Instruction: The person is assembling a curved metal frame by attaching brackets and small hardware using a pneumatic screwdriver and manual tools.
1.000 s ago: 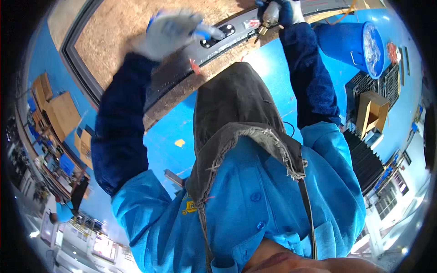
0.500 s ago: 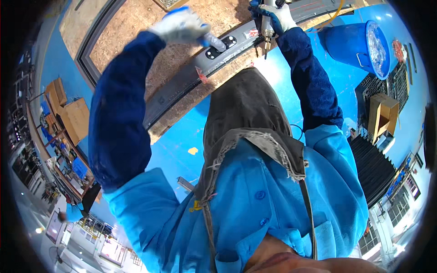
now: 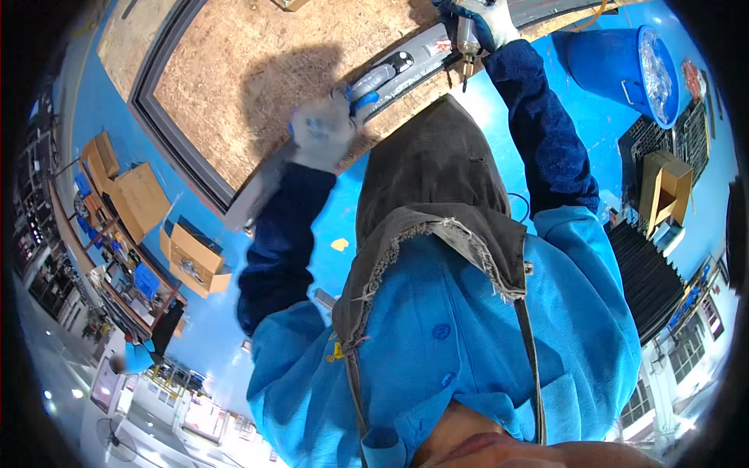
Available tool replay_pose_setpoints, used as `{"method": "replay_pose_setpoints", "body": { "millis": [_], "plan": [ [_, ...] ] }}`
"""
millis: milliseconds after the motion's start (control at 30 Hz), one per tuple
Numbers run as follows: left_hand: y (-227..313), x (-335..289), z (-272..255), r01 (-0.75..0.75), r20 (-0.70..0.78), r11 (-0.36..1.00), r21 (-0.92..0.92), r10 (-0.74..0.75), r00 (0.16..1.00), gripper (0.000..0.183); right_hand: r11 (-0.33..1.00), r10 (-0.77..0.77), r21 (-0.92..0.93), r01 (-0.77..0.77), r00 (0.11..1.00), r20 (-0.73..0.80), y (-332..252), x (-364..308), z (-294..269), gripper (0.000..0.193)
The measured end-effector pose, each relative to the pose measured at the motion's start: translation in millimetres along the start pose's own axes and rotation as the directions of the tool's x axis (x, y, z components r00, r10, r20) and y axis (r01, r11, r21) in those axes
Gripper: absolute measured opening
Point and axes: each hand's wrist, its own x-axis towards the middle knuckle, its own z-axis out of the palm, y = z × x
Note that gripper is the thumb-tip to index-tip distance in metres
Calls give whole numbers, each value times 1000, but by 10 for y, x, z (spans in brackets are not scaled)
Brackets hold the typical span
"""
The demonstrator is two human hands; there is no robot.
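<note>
A dark grey window frame (image 3: 204, 168) lies on a brown board, its near bar running diagonally in front of me. On that bar is a grey window handle (image 3: 373, 80) on a black base plate (image 3: 403, 60). My left hand (image 3: 324, 131), in a white and blue glove and smeared by motion, is closed at the handle's lower-left end, which it partly hides. The handle lies along the bar. My right hand (image 3: 490, 25), gloved too, grips a silver power screwdriver (image 3: 468, 43), its bit pointing down beside the bar's near edge, apart from the plate.
The brown board (image 3: 226, 70) carries the frame. A blue barrel (image 3: 608, 69) with clear plastic inside lies to the right, near a wooden box (image 3: 665, 191) and stacked black profiles (image 3: 640, 277). Open cardboard boxes (image 3: 191, 257) are at the left. An orange hose (image 3: 597, 15) runs at upper right.
My left hand has swung down and nearer, turning the handle from across the bar to along it. The screwdriver in my right hand has shifted slightly up and right in the view.
</note>
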Motion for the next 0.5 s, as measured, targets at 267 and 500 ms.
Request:
{"method": "replay_pose_setpoints", "body": {
  "millis": [267, 500],
  "plan": [
    [-429, 1378, -296, -823, 430, 566, 48, 732, 529, 17, 993, 23, 118, -14, 997, -77, 0, -65, 68, 30],
    [-155, 1700, -248, -910, 464, 412, 49, 798, 386, 22, 969, -50, 246, 20, 992, 114, 280, 106, -348, 27]
  ]
}}
